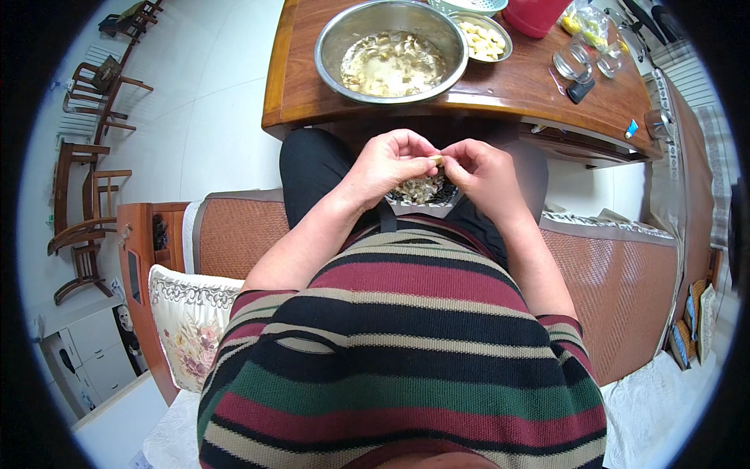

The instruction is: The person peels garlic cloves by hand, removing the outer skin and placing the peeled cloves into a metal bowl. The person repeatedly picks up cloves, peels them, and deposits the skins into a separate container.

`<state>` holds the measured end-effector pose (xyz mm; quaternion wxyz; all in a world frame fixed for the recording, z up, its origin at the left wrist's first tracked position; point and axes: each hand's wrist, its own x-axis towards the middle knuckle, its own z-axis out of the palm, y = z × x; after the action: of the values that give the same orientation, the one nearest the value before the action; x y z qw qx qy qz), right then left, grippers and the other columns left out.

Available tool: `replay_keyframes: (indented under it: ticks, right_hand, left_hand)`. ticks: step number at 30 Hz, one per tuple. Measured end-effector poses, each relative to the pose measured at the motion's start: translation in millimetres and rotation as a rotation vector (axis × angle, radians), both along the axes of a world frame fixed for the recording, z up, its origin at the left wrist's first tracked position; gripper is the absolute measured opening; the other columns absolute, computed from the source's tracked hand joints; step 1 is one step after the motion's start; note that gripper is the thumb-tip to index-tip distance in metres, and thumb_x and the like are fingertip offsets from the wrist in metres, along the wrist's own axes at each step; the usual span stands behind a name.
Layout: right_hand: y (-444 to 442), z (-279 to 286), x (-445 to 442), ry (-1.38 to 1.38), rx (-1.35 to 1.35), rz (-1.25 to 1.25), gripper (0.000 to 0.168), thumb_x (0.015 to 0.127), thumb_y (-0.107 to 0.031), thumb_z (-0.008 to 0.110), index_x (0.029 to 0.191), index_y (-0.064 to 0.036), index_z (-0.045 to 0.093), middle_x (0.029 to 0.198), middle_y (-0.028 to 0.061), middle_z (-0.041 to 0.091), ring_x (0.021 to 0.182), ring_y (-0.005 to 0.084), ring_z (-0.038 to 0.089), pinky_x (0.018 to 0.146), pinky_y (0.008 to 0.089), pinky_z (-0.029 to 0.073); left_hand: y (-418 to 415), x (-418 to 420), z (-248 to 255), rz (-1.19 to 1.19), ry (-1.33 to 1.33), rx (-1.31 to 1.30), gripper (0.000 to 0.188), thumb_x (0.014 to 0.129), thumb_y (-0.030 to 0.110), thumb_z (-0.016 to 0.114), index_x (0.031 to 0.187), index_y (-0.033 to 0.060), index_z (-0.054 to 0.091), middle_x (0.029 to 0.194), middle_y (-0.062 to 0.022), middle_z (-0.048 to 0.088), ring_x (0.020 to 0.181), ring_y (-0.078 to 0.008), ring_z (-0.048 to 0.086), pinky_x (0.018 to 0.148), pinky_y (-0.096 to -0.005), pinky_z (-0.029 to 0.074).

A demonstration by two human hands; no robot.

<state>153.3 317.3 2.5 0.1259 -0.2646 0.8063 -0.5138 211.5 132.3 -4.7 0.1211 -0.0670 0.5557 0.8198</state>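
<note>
My left hand (394, 167) and my right hand (483, 176) meet above my lap, pinching one small pale yellow piece (437, 159), perhaps a garlic clove, between their fingertips. Beneath them, between my thighs, a container lined with dark plastic (450, 192) holds a heap of pale scraps (417, 189), partly hidden by the hands. On the wooden table in front, a large stainless steel basin (328, 75) holds cloudy liquid with pale pieces and bits of skin. Touching its right side, a smaller metal bowl (507, 51) holds pale yellow peeled cloves (481, 40).
The wooden table's (498, 104) front edge lies just beyond my knees. On it stand a green colander (469, 6), a red container (532, 16), glass cups (571, 60), a black object (580, 91) and a plastic bag (589, 26). A woven-mat sofa (609, 281) is around me.
</note>
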Motion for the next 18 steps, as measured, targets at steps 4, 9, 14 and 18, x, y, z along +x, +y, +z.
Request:
replay_keyframes:
  ticks: [4, 9, 14, 18]
  right_hand:
    - [1, -4, -2, -0.181, -0.102, -0.071, 0.012, 0.084, -0.009, 0.066, 0.092, 0.0, 0.066, 0.08, 0.0044, 0.068, 0.07, 0.0063, 0.062, 0.063, 0.0212, 0.051]
    - [4, -18, -4, -0.288, -0.212, -0.086, 0.012, 0.085, -0.01, 0.065, 0.092, 0.0, 0.067, 0.079, 0.0019, 0.068, 0.07, 0.004, 0.061, 0.063, 0.0206, 0.05]
    - [2, -12, 3, -0.068, -0.131, -0.093, 0.011, 0.083, -0.01, 0.066, 0.09, -0.001, 0.067, 0.077, 0.0048, 0.068, 0.067, 0.0063, 0.062, 0.061, 0.0218, 0.051]
    - [2, -11, 3, 0.141, -0.045, -0.103, 0.011, 0.081, -0.01, 0.066, 0.088, -0.002, 0.067, 0.076, 0.0084, 0.067, 0.065, 0.0096, 0.063, 0.059, 0.023, 0.051]
  left_hand:
    - [6, 1, -5, 0.065, 0.017, 0.097, 0.024, 0.084, -0.002, 0.062, 0.107, 0.0, 0.056, 0.1, -0.0091, 0.064, 0.087, -0.0141, 0.065, 0.075, -0.0239, 0.052]
    - [17, 4, -9, 0.101, 0.026, 0.023, 0.024, 0.086, 0.001, 0.063, 0.109, 0.002, 0.054, 0.097, -0.0078, 0.063, 0.085, -0.0141, 0.065, 0.072, -0.0235, 0.052]
    - [20, 4, -13, 0.131, 0.063, 0.005, 0.017, 0.086, 0.002, 0.064, 0.101, -0.0002, 0.057, 0.09, -0.0058, 0.064, 0.081, -0.012, 0.064, 0.073, -0.0243, 0.054]
    - [20, 7, -16, 0.117, 0.175, -0.124, 0.014, 0.087, 0.004, 0.064, 0.099, 0.0, 0.059, 0.091, -0.0065, 0.065, 0.081, -0.0115, 0.064, 0.073, -0.0232, 0.053]
